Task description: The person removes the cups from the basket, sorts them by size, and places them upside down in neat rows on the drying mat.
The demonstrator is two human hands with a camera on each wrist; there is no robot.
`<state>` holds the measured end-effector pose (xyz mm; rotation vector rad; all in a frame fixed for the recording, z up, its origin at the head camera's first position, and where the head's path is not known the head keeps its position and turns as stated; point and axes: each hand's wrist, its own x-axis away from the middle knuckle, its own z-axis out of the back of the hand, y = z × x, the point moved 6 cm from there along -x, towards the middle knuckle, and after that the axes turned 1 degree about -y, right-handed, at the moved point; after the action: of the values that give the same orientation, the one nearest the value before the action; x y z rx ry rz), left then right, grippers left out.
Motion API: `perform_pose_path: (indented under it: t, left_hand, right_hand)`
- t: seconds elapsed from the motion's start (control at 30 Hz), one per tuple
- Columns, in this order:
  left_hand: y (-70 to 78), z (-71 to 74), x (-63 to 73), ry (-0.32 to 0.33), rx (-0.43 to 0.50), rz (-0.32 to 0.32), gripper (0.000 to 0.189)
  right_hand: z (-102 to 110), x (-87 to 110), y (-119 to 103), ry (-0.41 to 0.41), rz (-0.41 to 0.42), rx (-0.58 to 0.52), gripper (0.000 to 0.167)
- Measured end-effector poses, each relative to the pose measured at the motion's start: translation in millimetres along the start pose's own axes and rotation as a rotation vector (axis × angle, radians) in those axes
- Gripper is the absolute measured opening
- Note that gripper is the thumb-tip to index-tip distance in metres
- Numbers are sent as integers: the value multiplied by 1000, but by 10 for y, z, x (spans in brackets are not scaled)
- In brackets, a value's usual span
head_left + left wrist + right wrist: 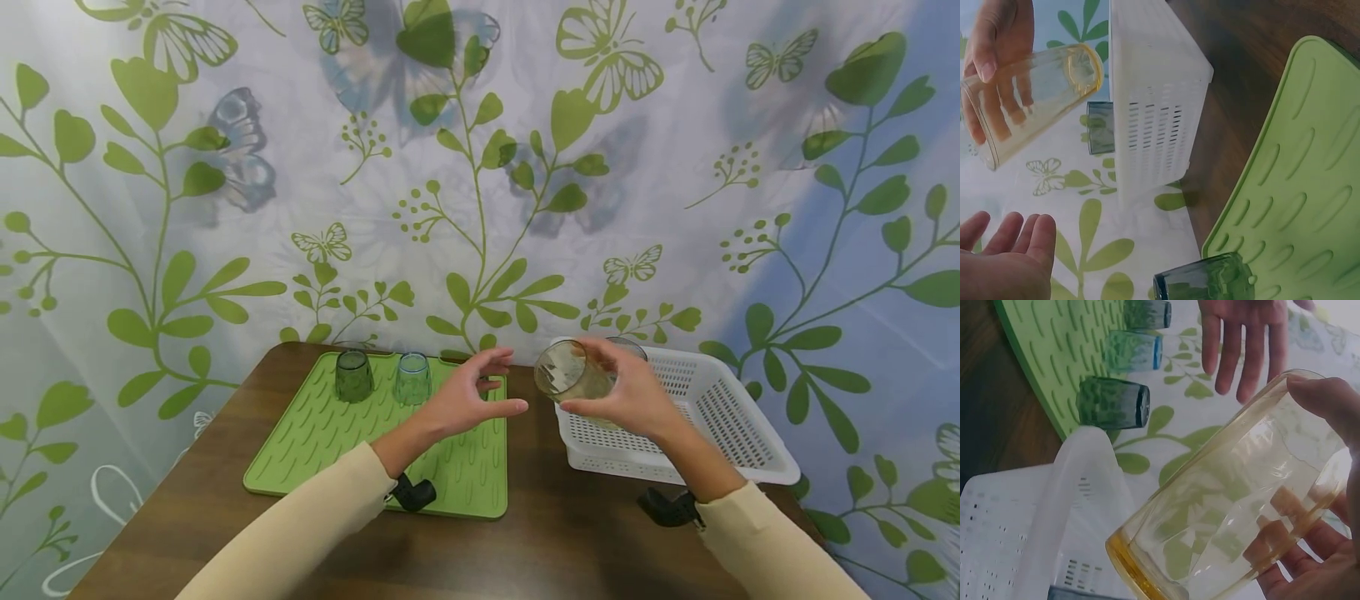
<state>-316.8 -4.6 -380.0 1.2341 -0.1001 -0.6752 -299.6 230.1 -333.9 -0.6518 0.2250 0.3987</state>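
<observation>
We record the right hand grasping a yellow-tinted clear tumbler, thumb on one side and fingers curled round the other. The tumbler is tilted and raised by the left end of a white perforated basket; we cannot fairly judge from the head view whether it hangs over the rim or just outside it. The left wrist view shows the tumbler apart from the basket, its thicker amber base toward the basket side.

The left hand is unclasped and holds nothing, fingers extended and thumb apart, near the right edge of a green ridged mat, facing the tumbler without touching it.

We count three glasses on the mat in the right wrist view: a dark green glass nearest the basket, a pale blue glass in the middle, and a grey-green glass farthest off. A grey-blue glass projects past the basket's rim.

Mat and basket sit on a dark brown table, before a leaf-and-butterfly curtain. Both sleeves are cream.
</observation>
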Motion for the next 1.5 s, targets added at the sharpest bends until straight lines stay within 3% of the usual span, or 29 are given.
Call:
perform_pose_path:
  t: [0.33, 0.7, 1.5]
  left_hand:
    - [96, -117, -58, -3, -92, 17, 86]
    - [153, -165, -89, 33, -87, 27, 83]
    - [105, -139, -84, 76, -74, 60, 79]
  right_hand:
    - [-113, -29, -178, -15, 122, 5, 90]
    - [-245, -71, -288, -26, 218, 95, 88]
    - [-355, -115, -486, -58, 280, 213, 90]
